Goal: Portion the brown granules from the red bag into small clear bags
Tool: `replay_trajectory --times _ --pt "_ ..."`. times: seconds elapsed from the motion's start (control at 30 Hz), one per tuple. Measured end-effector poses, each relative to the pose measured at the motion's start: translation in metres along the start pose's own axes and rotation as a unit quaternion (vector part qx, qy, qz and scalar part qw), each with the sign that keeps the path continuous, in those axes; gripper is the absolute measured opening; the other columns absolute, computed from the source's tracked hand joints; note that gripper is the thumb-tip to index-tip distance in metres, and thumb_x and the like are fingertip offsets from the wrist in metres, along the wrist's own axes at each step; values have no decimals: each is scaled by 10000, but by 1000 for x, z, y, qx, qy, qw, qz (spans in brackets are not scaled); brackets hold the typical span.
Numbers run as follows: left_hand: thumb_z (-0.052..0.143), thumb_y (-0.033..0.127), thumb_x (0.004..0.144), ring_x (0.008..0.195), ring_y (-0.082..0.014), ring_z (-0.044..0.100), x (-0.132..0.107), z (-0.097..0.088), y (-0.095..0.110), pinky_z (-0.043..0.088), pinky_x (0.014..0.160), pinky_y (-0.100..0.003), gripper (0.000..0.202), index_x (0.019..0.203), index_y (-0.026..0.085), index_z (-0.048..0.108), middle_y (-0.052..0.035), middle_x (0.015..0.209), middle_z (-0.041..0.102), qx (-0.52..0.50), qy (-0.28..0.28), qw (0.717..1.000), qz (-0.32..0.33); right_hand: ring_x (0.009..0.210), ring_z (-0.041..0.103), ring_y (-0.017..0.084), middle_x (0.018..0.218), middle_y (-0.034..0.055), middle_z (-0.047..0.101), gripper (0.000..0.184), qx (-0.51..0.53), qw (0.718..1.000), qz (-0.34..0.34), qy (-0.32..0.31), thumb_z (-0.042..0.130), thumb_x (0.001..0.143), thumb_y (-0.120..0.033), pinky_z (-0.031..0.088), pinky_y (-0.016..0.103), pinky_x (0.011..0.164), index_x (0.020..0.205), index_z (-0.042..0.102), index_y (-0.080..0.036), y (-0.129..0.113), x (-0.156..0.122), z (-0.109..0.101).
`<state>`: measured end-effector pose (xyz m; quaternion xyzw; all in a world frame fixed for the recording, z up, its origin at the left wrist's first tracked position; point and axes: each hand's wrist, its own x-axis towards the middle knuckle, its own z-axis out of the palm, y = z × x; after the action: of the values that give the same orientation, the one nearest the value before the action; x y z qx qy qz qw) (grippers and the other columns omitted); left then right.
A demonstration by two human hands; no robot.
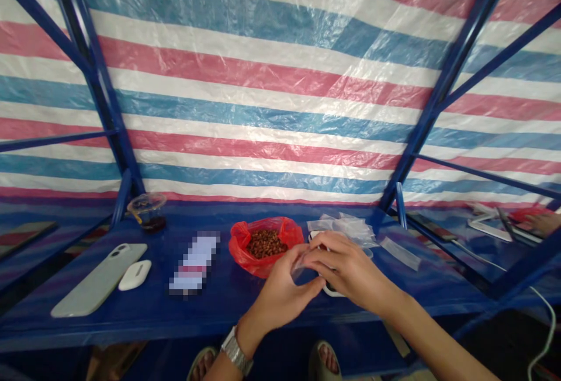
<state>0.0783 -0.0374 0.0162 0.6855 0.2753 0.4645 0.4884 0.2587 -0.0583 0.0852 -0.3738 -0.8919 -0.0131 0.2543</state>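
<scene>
My left hand (280, 296), with a metal wristwatch (236, 350) on its wrist, and my right hand (346, 270) meet over the blue shelf top (210, 317). Their fingertips pinch a small piece of clear plastic film (300, 265). Under my right hand is a white cup or container (331, 290), mostly hidden. Crumpled clear plastic wrap (342, 229) lies behind it. A red plastic bag (245, 252) of small brown nuts or beans sits just left of my hands, nearly touching my left fingers.
Further left lie a pale phone (99, 279), a white earbud case (134, 274), a pixelated packet (194, 263) and a clear cup (146, 210) with dark liquid. A clear strip (400, 253) lies right. Blue steel struts (451, 71) and a striped tarp (263, 106) stand behind.
</scene>
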Motion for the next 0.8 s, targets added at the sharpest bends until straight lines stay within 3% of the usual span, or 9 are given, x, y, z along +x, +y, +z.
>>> replay_trajectory --times 0.07,0.13,0.2,0.23,0.37,0.5,0.6,0.8 --pt "771 386 833 1076 -244 671 4 0 -2 520 969 -370 407 1178 200 660 -79 1146 714 -70 -29 996 -43 1020 645 195 1109 49 692 238 44 997 51 29 515 1043 -322 521 323 909 1152 726 -306 1 -10 9" --pt "775 410 826 969 -213 669 6 -6 -5 519 885 -331 386 1127 190 674 -54 1034 712 -82 -9 994 -76 1009 658 211 1134 68 694 263 51 983 144 104 525 1029 -363 539 338 898 1211 697 -286 10 -26 24" --pt "778 425 825 915 -189 655 5 -14 -8 505 859 -311 377 1103 194 673 -32 973 694 -76 19 993 -89 981 670 244 1108 98 705 305 -16 945 258 201 462 1036 -378 542 391 896 1186 697 -254 24 -45 44" --pt "782 431 821 890 -178 650 4 -18 -10 502 851 -305 371 1086 198 668 -19 944 682 -79 30 992 -89 1028 665 281 1118 119 707 328 -71 927 302 210 447 1030 -384 530 440 926 1191 693 -241 31 -54 55" --pt "789 454 816 806 -148 640 0 -27 -11 498 805 -285 365 1041 209 639 13 876 647 -95 40 990 -95 1229 595 383 1319 171 650 484 -193 900 371 123 560 960 -486 475 546 1010 1357 603 -213 45 -77 91" --pt "796 474 804 759 -138 624 -1 -26 -10 489 746 -270 375 1012 210 627 26 829 627 -90 46 990 -101 1309 530 436 1431 239 546 752 -207 882 409 110 602 903 -621 435 582 1053 1497 458 -182 44 -76 103" --pt "796 477 802 748 -134 614 0 -23 -9 484 733 -263 367 985 211 621 30 814 618 -89 45 991 -93 1341 492 455 1462 265 490 755 -185 872 435 123 575 920 -590 432 602 1047 1524 395 -176 44 -69 104" --pt "774 500 822 755 -135 618 6 -18 -13 486 719 -263 408 1051 211 598 28 835 616 -89 44 991 -91 1368 465 437 1494 233 440 740 -136 877 441 132 639 881 -492 453 577 1055 1515 378 -212 38 -49 107"
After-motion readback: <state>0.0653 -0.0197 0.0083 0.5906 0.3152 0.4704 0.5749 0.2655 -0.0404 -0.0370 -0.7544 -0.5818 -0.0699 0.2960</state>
